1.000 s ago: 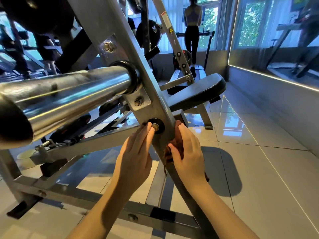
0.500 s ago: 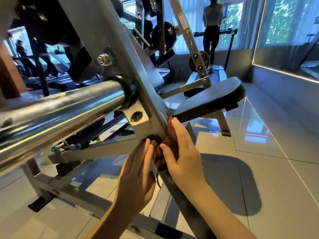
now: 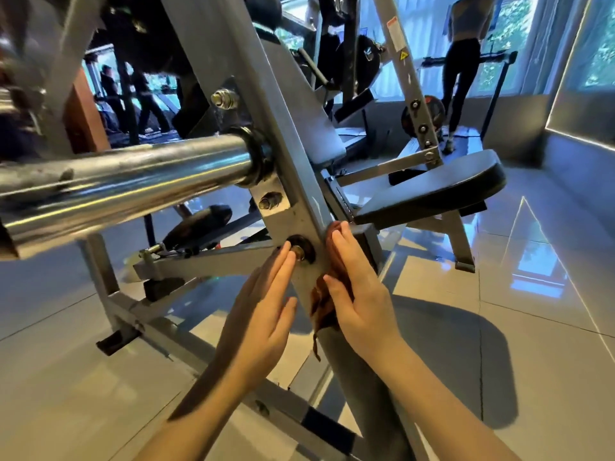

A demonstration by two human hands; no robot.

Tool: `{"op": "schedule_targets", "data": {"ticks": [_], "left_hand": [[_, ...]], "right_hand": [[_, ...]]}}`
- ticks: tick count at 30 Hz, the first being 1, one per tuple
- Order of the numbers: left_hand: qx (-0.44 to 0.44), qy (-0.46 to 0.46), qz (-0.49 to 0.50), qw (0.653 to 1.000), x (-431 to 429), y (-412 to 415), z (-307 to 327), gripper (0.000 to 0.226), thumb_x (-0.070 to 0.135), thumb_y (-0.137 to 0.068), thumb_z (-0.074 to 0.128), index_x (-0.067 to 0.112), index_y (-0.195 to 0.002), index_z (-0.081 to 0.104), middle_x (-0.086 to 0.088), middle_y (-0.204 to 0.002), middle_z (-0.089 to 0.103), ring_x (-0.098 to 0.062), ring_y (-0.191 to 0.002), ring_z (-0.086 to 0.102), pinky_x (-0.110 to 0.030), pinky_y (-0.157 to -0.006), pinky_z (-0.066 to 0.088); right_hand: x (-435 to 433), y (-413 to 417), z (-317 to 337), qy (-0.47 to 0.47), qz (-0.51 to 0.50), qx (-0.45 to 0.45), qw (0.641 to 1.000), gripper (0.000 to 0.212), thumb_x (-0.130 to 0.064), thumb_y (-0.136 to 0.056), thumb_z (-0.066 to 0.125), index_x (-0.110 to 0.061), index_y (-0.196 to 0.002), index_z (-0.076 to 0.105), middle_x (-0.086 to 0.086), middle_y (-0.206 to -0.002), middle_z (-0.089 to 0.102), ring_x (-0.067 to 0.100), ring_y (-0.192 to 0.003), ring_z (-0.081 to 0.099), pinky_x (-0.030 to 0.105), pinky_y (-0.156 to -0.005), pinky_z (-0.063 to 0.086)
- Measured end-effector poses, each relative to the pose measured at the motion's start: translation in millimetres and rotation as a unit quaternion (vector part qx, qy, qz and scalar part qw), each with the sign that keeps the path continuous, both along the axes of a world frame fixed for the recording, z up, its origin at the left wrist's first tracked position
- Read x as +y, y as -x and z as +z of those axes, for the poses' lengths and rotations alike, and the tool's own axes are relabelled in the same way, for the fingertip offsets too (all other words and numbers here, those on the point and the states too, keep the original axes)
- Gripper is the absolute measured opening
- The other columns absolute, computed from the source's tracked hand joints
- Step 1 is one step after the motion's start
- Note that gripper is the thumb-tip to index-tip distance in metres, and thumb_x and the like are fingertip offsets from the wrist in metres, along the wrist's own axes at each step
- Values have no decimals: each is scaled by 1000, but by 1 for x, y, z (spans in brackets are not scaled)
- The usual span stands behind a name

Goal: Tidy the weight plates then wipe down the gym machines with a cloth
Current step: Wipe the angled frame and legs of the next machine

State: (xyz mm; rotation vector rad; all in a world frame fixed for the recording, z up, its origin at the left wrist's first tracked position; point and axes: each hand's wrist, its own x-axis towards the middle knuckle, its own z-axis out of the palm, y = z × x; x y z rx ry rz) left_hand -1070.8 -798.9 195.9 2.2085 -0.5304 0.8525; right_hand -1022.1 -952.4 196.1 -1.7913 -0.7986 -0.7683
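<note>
Hands flat against the frame [image 3: 286, 128]: left hand [image 3: 263, 314] empty, right hand [image 3: 359, 294] pressing the cloth [image 3: 321, 304].

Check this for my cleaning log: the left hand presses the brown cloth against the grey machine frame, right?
Not quite. The head view shows the right hand pressing the brown cloth against the grey machine frame; the left hand only touches the bolt.
</note>
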Motion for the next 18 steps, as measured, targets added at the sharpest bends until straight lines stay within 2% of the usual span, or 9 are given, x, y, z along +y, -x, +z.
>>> {"op": "schedule_targets", "data": {"ticks": [2,4,7,10,12,15,18], "left_hand": [[50,40,13,998,-7,2,0,54,40,-95,33,46,-142,7,43,-145,1,19,-137,5,-5,-110,6],[68,42,37,996,-17,8,4,54,38,-96,31,43,-143,4,41,-145,0,20,-137,3,-1,-108,4],[65,63,65,994,-26,13,6,52,40,-96,29,40,-144,7,42,-142,2,27,-131,4,4,-104,5],[56,119,66,989,-34,19,15,42,32,-103,30,38,-141,13,37,-141,10,32,-125,7,6,-101,7],[46,151,54,986,-37,20,27,39,31,-102,29,44,-136,18,37,-139,17,33,-123,11,6,-100,10],[37,154,53,986,-44,12,34,38,33,-97,26,52,-129,18,41,-134,17,33,-123,13,6,-99,11],[66,193,43,978,-44,4,26,45,42,-94,26,45,-137,14,39,-140,12,30,-127,10,2,-104,11]], "right_hand": [[4,-6,26,12,35,18,999,53,-23,-99,44,-25,-149,24,-4,-159,24,-10,-142,17,10,-112,21],[9,-13,45,14,53,16,998,54,-20,-99,43,-22,-150,24,-1,-160,23,-11,-141,16,9,-112,21],[4,-15,34,14,86,11,996,55,-20,-100,43,-16,-151,26,2,-161,22,0,-146,18,18,-116,22],[-17,-7,-4,38,100,19,994,55,-29,-98,38,-27,-150,21,-6,-161,19,5,-148,16,28,-119,22],[-25,-7,-10,59,106,17,992,54,-31,-98,36,-30,-150,20,-8,-162,17,6,-148,16,31,-120,24],[-14,-17,24,70,120,-1,990,54,-26,-99,37,-28,-149,18,-8,-161,14,6,-149,15,22,-119,22],[6,-30,60,34,130,-30,991,52,-14,-100,41,-18,-149,24,0,-159,19,8,-147,18,19,-117,24]]}}
